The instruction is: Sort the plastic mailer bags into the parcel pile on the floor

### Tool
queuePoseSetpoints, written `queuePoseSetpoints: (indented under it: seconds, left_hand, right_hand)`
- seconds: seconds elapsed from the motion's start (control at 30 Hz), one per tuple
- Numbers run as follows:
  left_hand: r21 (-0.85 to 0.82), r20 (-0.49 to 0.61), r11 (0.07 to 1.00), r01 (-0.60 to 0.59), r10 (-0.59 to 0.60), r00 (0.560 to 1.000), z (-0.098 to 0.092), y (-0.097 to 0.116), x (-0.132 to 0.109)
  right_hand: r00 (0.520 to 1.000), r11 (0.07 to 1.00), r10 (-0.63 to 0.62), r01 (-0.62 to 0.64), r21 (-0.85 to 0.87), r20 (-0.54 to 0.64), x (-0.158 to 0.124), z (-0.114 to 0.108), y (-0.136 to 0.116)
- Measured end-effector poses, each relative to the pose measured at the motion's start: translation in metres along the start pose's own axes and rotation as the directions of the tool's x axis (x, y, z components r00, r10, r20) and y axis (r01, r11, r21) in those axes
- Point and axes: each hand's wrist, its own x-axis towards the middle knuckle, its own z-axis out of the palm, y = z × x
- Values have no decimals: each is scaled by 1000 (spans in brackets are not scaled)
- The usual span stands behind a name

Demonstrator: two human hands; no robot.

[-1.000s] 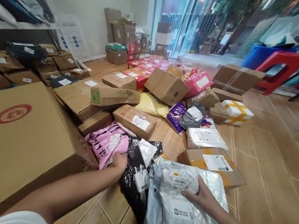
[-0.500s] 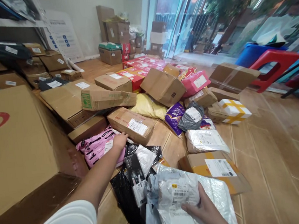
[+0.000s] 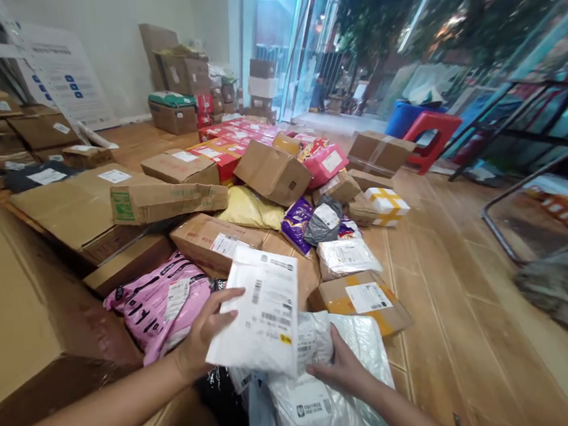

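Observation:
My left hand (image 3: 202, 334) grips a flat white mailer with shipping labels (image 3: 261, 312) by its left edge and holds it up over the pile. My right hand (image 3: 342, 368) is closed on the top of a stack of grey-white plastic parcel bags (image 3: 312, 404) near the bottom of the view. A pink mailer bag (image 3: 159, 302) lies just left of my left hand. A black bag (image 3: 221, 396) shows below the white mailer, mostly hidden. A brown box with a white label (image 3: 211, 243) sits just behind.
Many cardboard boxes (image 3: 270, 171) and mailer bags cover the wooden floor ahead. A very large carton (image 3: 6, 307) stands at my left. A labelled box with yellow tape (image 3: 360, 299) lies to the right. A red stool (image 3: 430, 135), blue bin (image 3: 400, 115) and metal frame (image 3: 523, 190) stand by the glass front.
My left hand left the pink bag and now holds up a white mailer. The view swung right. My right hand stays on the plastic bags.

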Motion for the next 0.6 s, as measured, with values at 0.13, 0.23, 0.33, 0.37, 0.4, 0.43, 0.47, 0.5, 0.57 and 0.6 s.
queuePoseSetpoints:
  seconds: [0.13, 0.23, 0.33, 0.37, 0.4, 0.43, 0.47, 0.5, 0.57, 0.6]
  left_hand:
    - [-195, 509, 979, -60, 154, 847, 36, 33, -6]
    - [-299, 737, 936, -187, 351, 578, 46, 42, 6]
    - [-306, 761, 916, -258, 398, 512, 49, 44, 22]
    - [-303, 760, 914, -269, 402, 511, 51, 44, 27]
    - [-307, 758, 910, -280, 412, 506, 53, 43, 30]
    - [-312, 750, 904, -291, 423, 509, 56, 41, 33]
    - [-320, 732, 905, -281, 424, 533, 59, 38, 35]
    - [-324, 701, 914, -243, 405, 587, 63, 36, 35]
    - [-295, 596, 950, -101, 266, 757, 72, 30, 34]
    - [-264, 511, 964, -29, 165, 844, 76, 27, 33]
  right_hand:
    - [997, 994, -80, 78, -79, -18, 2, -1, -3]
    - [998, 995, -61, 61, -81, 2, -4, -16, -1]
    - [972, 982, -126, 94, -167, -199, -15, -33, -14]
    - [959, 958, -198, 145, -248, -204, -19, -37, -22]
    - [954, 915, -265, 205, -346, -137, -23, -39, -31]
    - [955, 859, -296, 261, -440, -11, -26, -38, -41]
    - [953, 805, -274, 300, -513, 127, -28, -36, -49]
    - [948, 767, -212, 313, -560, 238, -29, -33, -55]
    - [941, 784, -80, 263, -562, 330, -30, -27, -61]
    - [948, 839, -36, 201, -505, 318, -31, -25, -61]
